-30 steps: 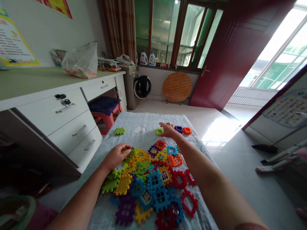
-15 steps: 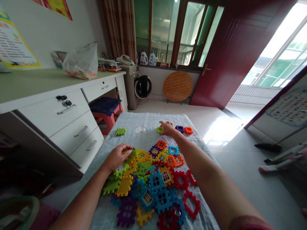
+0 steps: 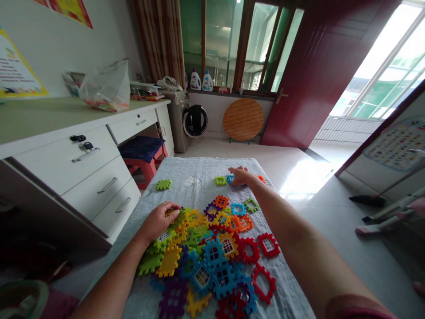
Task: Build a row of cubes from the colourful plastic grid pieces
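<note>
My left hand [image 3: 161, 222] rests on the left edge of a heap of notched plastic building pieces, fingers stretched out and thumb apart, touching yellow and green ones. My right hand [image 3: 241, 176] reaches over a row at the far side of the cloth, fingers extended, and hides what lies below its palm. Left of it in the row are a blue window piece [image 3: 230, 179] and a green piece [image 3: 220, 181]. An orange piece [image 3: 261, 178] shows partly behind the right wrist. A solid green piece [image 3: 164, 184] lies alone at the far left.
A pale blue cloth [image 3: 195, 195] covers the table. Red frame pieces [image 3: 264, 283] lie at the heap's right side. A white drawer desk [image 3: 83, 164] stands left, with a plastic bag [image 3: 108, 91] on top. A red stool [image 3: 142, 155] is beside it.
My right hand has shifted right along the row, uncovering the blue window piece and covering the purple one. My left hand stays on the heap. The view has turned slightly.
</note>
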`<control>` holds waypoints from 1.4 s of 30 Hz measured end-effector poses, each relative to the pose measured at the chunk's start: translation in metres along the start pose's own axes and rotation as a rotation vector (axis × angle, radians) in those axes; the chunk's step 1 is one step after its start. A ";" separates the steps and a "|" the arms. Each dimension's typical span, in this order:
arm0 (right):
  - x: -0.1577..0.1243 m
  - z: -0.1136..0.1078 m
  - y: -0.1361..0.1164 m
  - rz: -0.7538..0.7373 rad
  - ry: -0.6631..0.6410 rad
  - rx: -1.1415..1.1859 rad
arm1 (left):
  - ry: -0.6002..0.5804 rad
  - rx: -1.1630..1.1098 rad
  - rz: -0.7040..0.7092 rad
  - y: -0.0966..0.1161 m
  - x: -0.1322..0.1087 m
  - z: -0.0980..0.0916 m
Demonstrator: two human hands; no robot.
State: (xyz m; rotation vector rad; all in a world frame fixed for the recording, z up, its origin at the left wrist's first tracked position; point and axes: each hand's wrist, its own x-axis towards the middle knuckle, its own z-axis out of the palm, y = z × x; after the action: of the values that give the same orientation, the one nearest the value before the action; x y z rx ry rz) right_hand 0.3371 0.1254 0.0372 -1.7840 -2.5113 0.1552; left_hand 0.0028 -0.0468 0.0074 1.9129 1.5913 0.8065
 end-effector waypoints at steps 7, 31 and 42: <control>0.002 0.009 -0.007 -0.024 -0.025 -0.045 | -0.015 0.004 -0.006 0.000 0.000 0.001; 0.004 0.005 -0.048 -0.091 -0.035 0.021 | -0.014 0.007 0.002 -0.002 0.001 0.000; -0.006 -0.031 0.009 0.041 0.055 0.057 | 0.003 0.036 0.000 0.000 0.001 0.000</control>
State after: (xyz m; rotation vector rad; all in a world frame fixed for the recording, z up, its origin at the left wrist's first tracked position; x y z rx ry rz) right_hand 0.3508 0.1242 0.0669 -1.7941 -2.4092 0.1748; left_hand 0.0027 -0.0458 0.0078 1.9379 1.6185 0.7860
